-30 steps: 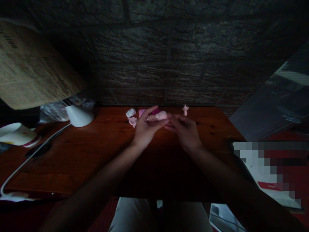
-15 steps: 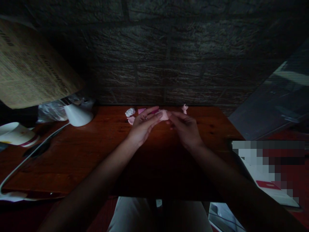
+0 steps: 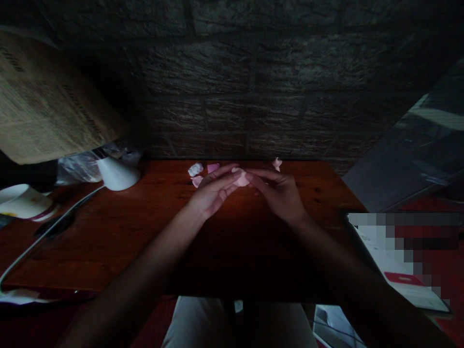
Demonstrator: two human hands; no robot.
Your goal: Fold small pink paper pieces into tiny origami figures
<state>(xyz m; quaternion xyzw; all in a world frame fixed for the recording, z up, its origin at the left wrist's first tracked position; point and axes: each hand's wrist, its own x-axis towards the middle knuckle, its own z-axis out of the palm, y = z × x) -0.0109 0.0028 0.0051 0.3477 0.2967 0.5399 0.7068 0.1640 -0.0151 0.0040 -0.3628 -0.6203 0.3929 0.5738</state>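
Between my two hands is a small pale pink piece (image 3: 240, 177), thin and petal-like, perhaps paper or clay; the dim light hides its exact kind. My left hand (image 3: 214, 191) pinches its left side between thumb and fingers. On the other side, the thumb and fingertips of my right hand (image 3: 279, 191) close on its right edge. Just left of my left hand lie a crumpled white lump (image 3: 195, 169), a pink curled piece (image 3: 196, 181) and a flat brighter pink piece (image 3: 213, 167). A twisted pale pink piece (image 3: 277, 163) stands beyond my right hand.
The wooden table (image 3: 137, 232) meets a dark brick wall (image 3: 224, 72). At left are a lamp with a printed shade (image 3: 54, 106) and white base (image 3: 116, 173), its cord (image 3: 54, 232), a tipped paper cup (image 3: 23, 202) and clear plastic (image 3: 78, 166). A grey panel (image 3: 409, 150) leans at right.
The pale pink piece has shifted slightly left and down and been turned, showing more upright between my fingers. Both hands have moved a little with it. The pieces on the table stay put.
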